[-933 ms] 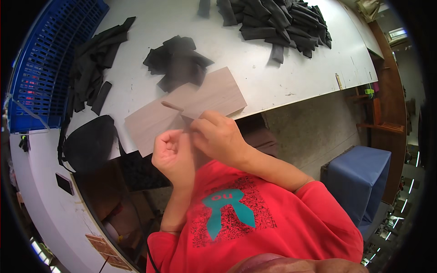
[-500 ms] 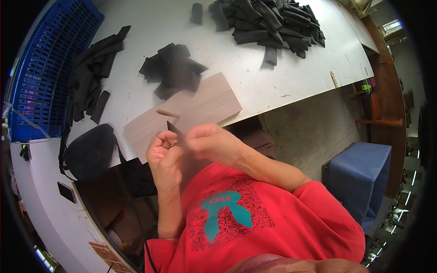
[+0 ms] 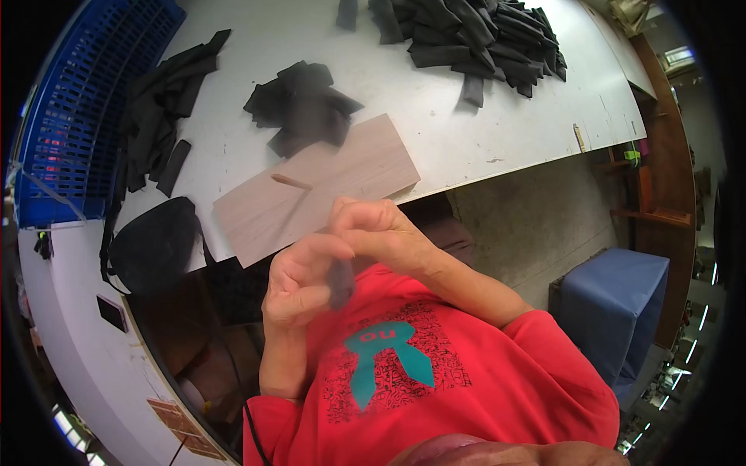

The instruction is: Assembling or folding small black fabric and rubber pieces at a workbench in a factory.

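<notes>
Both hands have pulled back from the board [image 3: 318, 194] toward the chest since the earlier frames, when they worked just at its near edge. The left hand [image 3: 299, 283] is at 7 o'clock from the board, fingers curled, thumb and forefinger pinching the top of a small dark strip [image 3: 340, 281] that hangs blurred in front of the red shirt [image 3: 466, 373]. The right hand [image 3: 381, 229] sits just above and to the right, fingers bent and meeting the left at the strip's top; whether it grips the strip I cannot tell. A thin stick [image 3: 291, 182] lies on the board, as before. A dark pile [image 3: 303, 105] lies at 12 o'clock from the board, a larger heap [image 3: 482, 39] at 1 o'clock, and a blue crate [image 3: 78, 116] at 9 o'clock.
</notes>
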A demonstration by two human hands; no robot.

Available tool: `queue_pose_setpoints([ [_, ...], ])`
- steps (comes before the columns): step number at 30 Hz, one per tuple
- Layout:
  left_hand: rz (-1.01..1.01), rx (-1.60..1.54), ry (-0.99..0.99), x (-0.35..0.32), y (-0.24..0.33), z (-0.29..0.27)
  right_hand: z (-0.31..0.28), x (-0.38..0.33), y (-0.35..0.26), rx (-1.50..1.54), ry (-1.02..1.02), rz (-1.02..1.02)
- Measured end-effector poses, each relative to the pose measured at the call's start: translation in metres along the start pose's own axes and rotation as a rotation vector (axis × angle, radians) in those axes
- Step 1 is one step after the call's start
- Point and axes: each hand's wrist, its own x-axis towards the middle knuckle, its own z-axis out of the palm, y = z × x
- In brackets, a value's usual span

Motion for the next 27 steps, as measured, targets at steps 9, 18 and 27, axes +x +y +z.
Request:
queue_pose_setpoints([
  [9,0.341,0.76,0.538,0.01,-0.014,0.029,0.005,0.017,-0.023,-0.373,0.098,-0.254],
  [18,0.335,0.23,0.396,0.011,0.043,0.036,0.043,0.042,-0.069,-0.856,0.085,-0.363],
  [27,-0.061,-0.718,0.138,0.045,0.033,-0.036,-0.01,0.082,-0.04,-0.334,0.001,0.229],
])
